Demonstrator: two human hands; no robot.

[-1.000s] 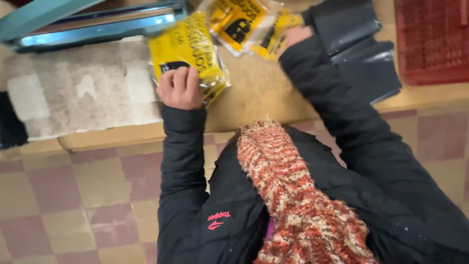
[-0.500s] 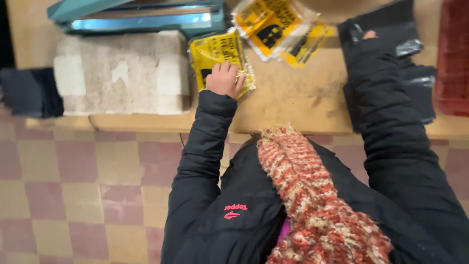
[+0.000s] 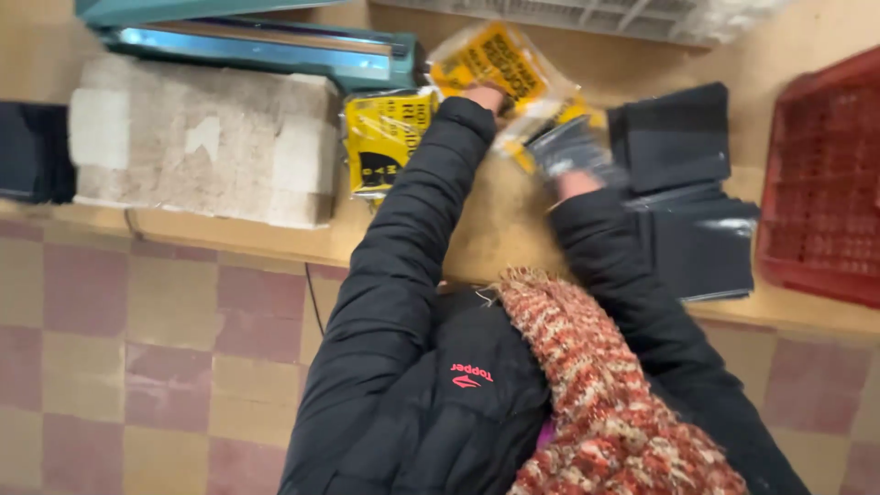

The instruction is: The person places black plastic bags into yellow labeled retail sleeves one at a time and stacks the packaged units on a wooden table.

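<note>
Checkered floor tiles (image 3: 137, 367) in dull pink and tan filled the lower left of the frame; above them ran a pale wooden counter (image 3: 495, 220) across the upper half. Teal heat sealer (image 3: 266, 41) lay along the top left edge, with a grey-white rough block (image 3: 192, 137) just below it; a dark object (image 3: 32, 151) sat at the far left edge.

Left hand (image 3: 484, 94) reached up at top centre, sleeve covering most of it; fingers touched the lower edge of a clear yellow-printed packet (image 3: 500, 57); whether it gripped the packet could not be told. A second yellow packet (image 3: 385, 137) lay flat just left of that sleeve, touching the block's right side.

Right hand (image 3: 577, 181) sat right of centre, blurred; it grasped a dark pouch (image 3: 568, 147) lifted over more yellow packets; grip looked closed on it.

Stack of black pouches (image 3: 687, 183) lay just right of the hand; red plastic crate (image 3: 825, 174) stood at the right edge; white tray (image 3: 605, 14) ran along the top; red-and-cream knitted scarf (image 3: 596, 385) hung at bottom centre.
</note>
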